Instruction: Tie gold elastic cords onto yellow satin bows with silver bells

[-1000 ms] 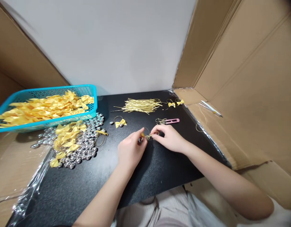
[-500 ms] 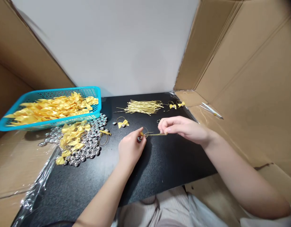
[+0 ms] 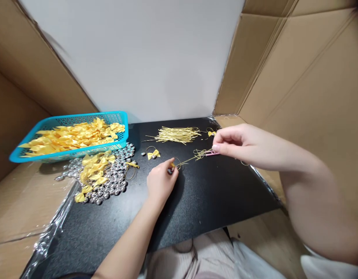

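My left hand (image 3: 163, 178) is closed around a yellow ribbon bow (image 3: 172, 165), most of it hidden by the fingers. A thin loop of gold cord (image 3: 183, 163) comes out of that grip, and its tail stretches up to the right. My right hand (image 3: 229, 145) is pinched at the far end of the tail, raised over the right part of the table. Just beneath its fingertips is a small pink tool (image 3: 211, 153), partly covered, its kind unclear. Tangled cord scraps (image 3: 200, 154) lie beside the tool.
A blue basket (image 3: 69, 152) full of yellow bows stands at the left. Before it are silver beads (image 3: 121, 181) with loose bows (image 3: 94, 167) on top. Cut gold cords (image 3: 177, 134) lie at the back. A looped bow (image 3: 153, 154) sits mid-table. Cardboard walls (image 3: 301, 77) flank the table.
My right hand has moved right and slightly up, drawing the cord tail out at a slant. The pink tool and cord scraps have come into view. My left hand keeps its grip.
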Demonstrator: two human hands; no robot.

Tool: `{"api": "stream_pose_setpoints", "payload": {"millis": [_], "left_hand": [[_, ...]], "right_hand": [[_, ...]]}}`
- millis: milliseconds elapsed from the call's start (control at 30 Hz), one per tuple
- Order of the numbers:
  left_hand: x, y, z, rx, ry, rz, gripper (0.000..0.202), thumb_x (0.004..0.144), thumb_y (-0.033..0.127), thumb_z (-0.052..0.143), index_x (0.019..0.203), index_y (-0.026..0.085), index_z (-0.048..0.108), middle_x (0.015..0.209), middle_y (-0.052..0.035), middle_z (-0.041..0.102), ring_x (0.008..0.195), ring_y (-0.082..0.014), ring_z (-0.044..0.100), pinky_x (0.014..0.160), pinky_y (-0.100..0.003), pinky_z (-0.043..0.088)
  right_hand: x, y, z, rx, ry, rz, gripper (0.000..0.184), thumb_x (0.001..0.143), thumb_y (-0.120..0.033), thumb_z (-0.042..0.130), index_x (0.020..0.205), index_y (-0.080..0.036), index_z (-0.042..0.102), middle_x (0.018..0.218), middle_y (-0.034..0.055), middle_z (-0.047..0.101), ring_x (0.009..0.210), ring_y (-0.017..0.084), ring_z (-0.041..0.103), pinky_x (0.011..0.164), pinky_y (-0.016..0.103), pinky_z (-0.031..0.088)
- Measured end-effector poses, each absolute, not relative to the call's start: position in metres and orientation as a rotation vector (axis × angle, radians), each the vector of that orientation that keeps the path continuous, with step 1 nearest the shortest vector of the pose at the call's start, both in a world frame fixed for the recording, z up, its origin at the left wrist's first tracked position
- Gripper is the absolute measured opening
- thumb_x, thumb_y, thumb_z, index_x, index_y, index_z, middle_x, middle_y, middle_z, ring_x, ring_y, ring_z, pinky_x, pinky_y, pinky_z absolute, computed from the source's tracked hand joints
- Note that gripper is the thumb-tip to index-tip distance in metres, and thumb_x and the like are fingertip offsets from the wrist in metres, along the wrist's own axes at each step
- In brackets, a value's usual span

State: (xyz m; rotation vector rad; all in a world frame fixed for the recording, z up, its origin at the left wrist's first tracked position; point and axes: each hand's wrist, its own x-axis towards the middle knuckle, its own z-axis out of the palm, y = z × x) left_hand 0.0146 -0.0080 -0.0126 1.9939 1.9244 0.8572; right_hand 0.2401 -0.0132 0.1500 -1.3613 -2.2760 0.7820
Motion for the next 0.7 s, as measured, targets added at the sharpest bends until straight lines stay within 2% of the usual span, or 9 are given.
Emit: {"api": "stream_pose_setpoints", "payload": {"millis": [200, 300, 367, 433, 500, 600, 700], "left_hand": [[0.007, -0.002, -0.014, 1.862, 1.935, 0.99, 0.034, 0.082, 0.027, 0.061, 0.11, 0.017, 0.075, 0.084, -0.0072, 0.08, 0.071, -0.0226, 0.073, 0.071, -0.033, 0.053], [0.003, 0.002, -0.015, 1.784, 1.936, 1.099, 0.035, 0.08, 0.029, 0.062, 0.109, 0.015, 0.075, 0.083, -0.0078, 0.079, 0.069, -0.0229, 0.072, 0.074, -0.034, 0.053], [0.001, 0.004, -0.016, 1.729, 1.919, 1.186, 0.035, 0.078, 0.028, 0.063, 0.108, 0.015, 0.076, 0.08, -0.0067, 0.078, 0.068, -0.0217, 0.071, 0.077, -0.035, 0.054], [0.001, 0.005, -0.016, 1.664, 1.889, 1.274, 0.036, 0.076, 0.029, 0.064, 0.108, 0.014, 0.076, 0.076, -0.0051, 0.076, 0.066, -0.0202, 0.07, 0.078, -0.035, 0.054], [0.002, 0.004, -0.015, 1.589, 1.84, 1.351, 0.039, 0.076, 0.031, 0.065, 0.109, 0.013, 0.075, 0.074, -0.0041, 0.075, 0.063, -0.0187, 0.068, 0.076, -0.034, 0.055], [0.005, 0.002, -0.013, 1.472, 1.722, 1.427, 0.045, 0.073, 0.035, 0.07, 0.111, 0.011, 0.074, 0.075, -0.0046, 0.074, 0.064, -0.0173, 0.066, 0.073, -0.033, 0.056], [0.009, 0.0, -0.009, 1.35, 1.567, 1.453, 0.052, 0.068, 0.038, 0.075, 0.112, 0.01, 0.073, 0.08, -0.0064, 0.075, 0.07, -0.0177, 0.069, 0.074, -0.033, 0.058]], "right_hand": [[0.263, -0.011, 0.149, -1.399, -2.33, 0.655, 0.028, 0.09, -0.041, 0.055, 0.071, -0.021, 0.061, 0.064, -0.0014, 0.057, 0.055, 0.01, 0.048, 0.051, 0.026, 0.033], [0.279, -0.01, 0.137, -1.382, -2.36, 0.44, 0.025, 0.089, -0.038, 0.057, 0.072, -0.021, 0.065, 0.076, 0.0033, 0.064, 0.067, 0.014, 0.057, 0.06, 0.028, 0.04], [0.29, -0.011, 0.126, -1.437, -2.325, 0.367, 0.025, 0.088, -0.036, 0.059, 0.069, -0.021, 0.065, 0.073, 0.0036, 0.064, 0.064, 0.014, 0.057, 0.06, 0.028, 0.041], [0.297, -0.016, 0.113, -1.565, -2.261, 0.587, 0.026, 0.087, -0.039, 0.06, 0.067, -0.021, 0.061, 0.059, 0.0002, 0.061, 0.05, 0.012, 0.053, 0.05, 0.026, 0.038], [0.3, -0.022, 0.096, -1.651, -2.046, 0.981, 0.029, 0.086, -0.045, 0.061, 0.072, -0.021, 0.058, 0.056, -0.0006, 0.064, 0.046, 0.013, 0.059, 0.048, 0.025, 0.042], [0.295, -0.031, 0.066, -1.599, -1.576, 1.218, 0.039, 0.076, -0.056, 0.071, 0.075, -0.019, 0.059, 0.075, 0.0072, 0.075, 0.069, 0.02, 0.073, 0.061, 0.029, 0.055], [0.284, -0.038, 0.039, -1.437, -1.186, 1.19, 0.048, 0.063, -0.06, 0.081, 0.073, -0.019, 0.058, 0.089, 0.0102, 0.077, 0.091, 0.023, 0.074, 0.08, 0.034, 0.059]]}}
